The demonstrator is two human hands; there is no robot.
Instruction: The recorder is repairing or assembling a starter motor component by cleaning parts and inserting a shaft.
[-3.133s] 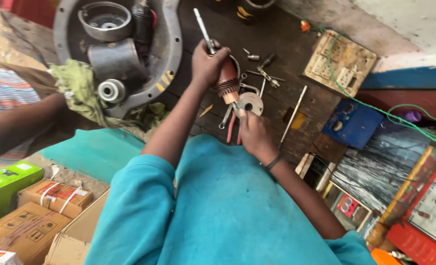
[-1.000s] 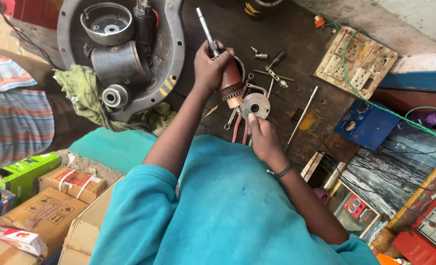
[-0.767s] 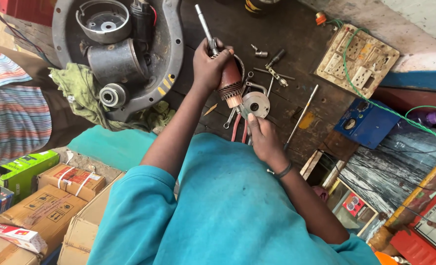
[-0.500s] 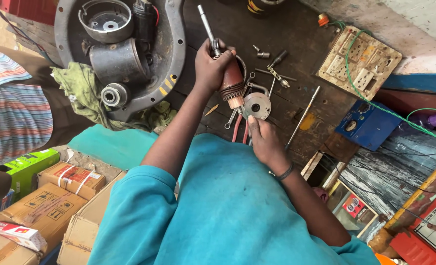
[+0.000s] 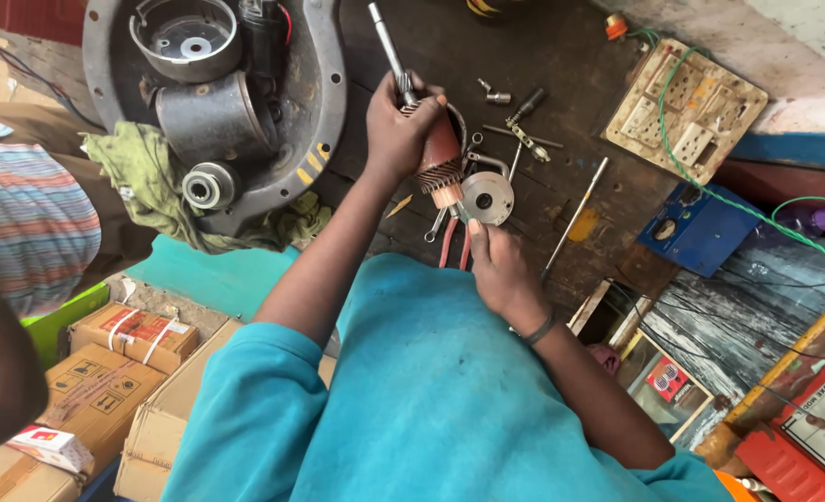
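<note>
- As the copper-wound motor armature with its long steel shaft (image 5: 435, 153) is gripped in the left hand (image 5: 396, 130), the fingers (image 5: 419, 97) are clamped around the upper windings and shaft base; the assembly stands tilted above the dark wooden table (image 5: 561, 186), shaft tip pointing away from the person.
- Handling judgement: the armature is probably dense and rigid for its size. The steel shaft looks smooth and may slip; the wound body offers the surer hold. The ribbed copper commutator at the lower end and the fine windings are likely easy to damage, so they should not take the grip.
- The right hand (image 5: 501, 270), below the armature, has its fingers together, pinched on a thin tool (image 5: 461, 216) whose tip meets the commutator; whether the tool is a blade or a pick cannot be told.
- Count, relative to the armature: one round silver metal end plate with a centre hole (image 5: 487, 197) just to the right; one pair of red-handled pliers (image 5: 456, 251) below; one thin steel rod (image 5: 575, 218) farther right; one large grey round metal housing (image 5: 217, 93) to the left; one green rag (image 5: 147, 181) beside that housing.
</note>
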